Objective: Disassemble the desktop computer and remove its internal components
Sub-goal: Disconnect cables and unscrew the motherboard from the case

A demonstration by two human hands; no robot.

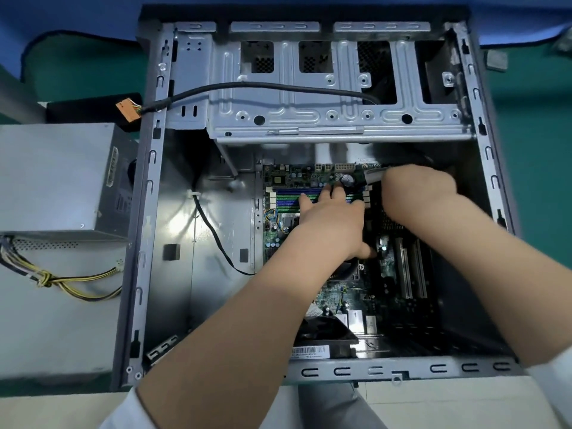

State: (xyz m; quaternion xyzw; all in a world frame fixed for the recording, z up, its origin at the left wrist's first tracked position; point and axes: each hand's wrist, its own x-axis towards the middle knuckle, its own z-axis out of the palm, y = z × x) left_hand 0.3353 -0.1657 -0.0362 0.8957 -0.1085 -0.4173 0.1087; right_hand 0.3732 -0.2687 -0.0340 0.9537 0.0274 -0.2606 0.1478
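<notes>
The open desktop case lies on its side with the green motherboard at its floor. My left hand rests flat on the board, its straight fingers reaching over the blue and green memory slots and its thumb pointing right. My right hand is at the board's far right corner, with its fingers curled round a grey handle-like object. Its tip points left toward the board's top edge. What the tip touches is hidden.
A grey power supply with yellow and black wires sits outside the case on the left. A black cable with an orange connector drapes over the left wall. The metal drive cage spans the far end; a black fan sits near me.
</notes>
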